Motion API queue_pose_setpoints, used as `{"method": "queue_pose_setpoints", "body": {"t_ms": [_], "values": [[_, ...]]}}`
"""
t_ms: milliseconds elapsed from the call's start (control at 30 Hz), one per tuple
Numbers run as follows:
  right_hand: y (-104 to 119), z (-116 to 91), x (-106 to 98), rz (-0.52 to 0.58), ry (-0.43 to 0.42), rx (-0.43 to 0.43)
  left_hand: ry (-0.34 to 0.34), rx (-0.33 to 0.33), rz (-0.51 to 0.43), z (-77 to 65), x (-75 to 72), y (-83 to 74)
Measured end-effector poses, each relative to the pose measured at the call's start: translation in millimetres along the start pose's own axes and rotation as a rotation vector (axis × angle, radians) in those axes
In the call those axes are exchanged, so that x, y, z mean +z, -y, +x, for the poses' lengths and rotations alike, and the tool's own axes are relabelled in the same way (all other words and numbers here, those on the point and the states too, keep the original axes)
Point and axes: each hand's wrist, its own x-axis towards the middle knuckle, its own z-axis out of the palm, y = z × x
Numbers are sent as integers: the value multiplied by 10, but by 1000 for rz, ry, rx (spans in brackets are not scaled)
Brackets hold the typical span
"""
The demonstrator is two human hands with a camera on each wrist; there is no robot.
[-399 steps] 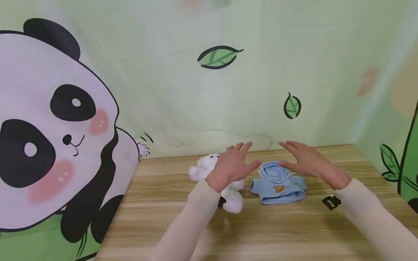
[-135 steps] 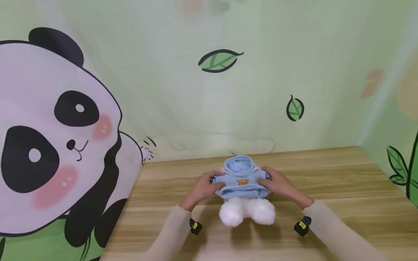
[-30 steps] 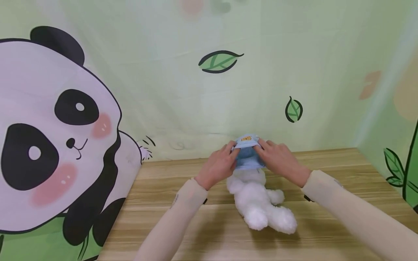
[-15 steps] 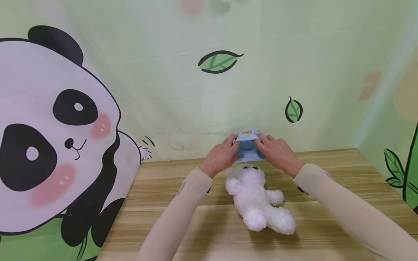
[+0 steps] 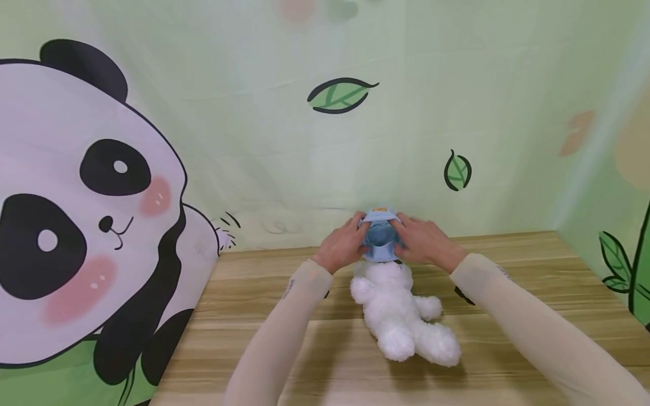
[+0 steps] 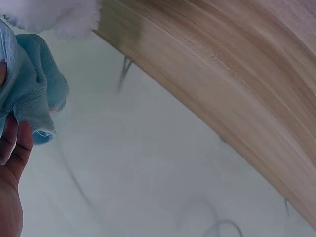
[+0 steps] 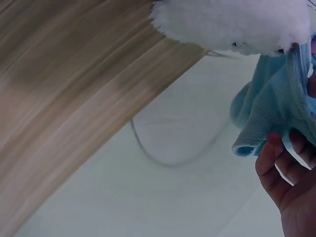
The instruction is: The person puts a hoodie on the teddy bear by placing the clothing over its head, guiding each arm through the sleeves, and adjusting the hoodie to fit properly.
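Observation:
A white plush bear [image 5: 388,307] lies on its back on the table, legs toward me, the top of its head next to a small blue hoodie [image 5: 382,237]. The hoodie's hem faces me, spread so its inside shows. My left hand [image 5: 341,243] grips the hem's left side and my right hand [image 5: 425,241] grips the right side. In the left wrist view the fingers [image 6: 19,148] press into the blue cloth [image 6: 37,84]. The right wrist view shows the cloth [image 7: 271,98] against the bear's white fur [image 7: 232,24]; part of the bear's face is hidden in the head view.
The wood-grain table [image 5: 244,327] reaches back to a pale green wall cloth [image 5: 254,141] printed with leaves. A large printed panda [image 5: 61,214] covers the left side. A dark wrist-camera piece [image 5: 463,295] shows beneath the right sleeve.
Over the last half second the hoodie came down toward the bear's head, both hands still gripping it, and now covers part of the face. Earlier, the hoodie lay over the bear's body.

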Motion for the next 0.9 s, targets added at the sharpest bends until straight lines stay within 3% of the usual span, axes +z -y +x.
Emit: {"method": "queue_pose_setpoints", "body": {"t_ms": [167,500,667,900], "values": [[-22,8,19,-18,25,8,20,-15,-17,36,54,18],[-38,33,279,-140,-132,-13,-37,8,110,84,279,102],[1,21,391,-171,-120,-13,-40,3,98,74,451,116],[51,32,537,-184,-21,-52,-7,-16,146,22,614,109]]}}
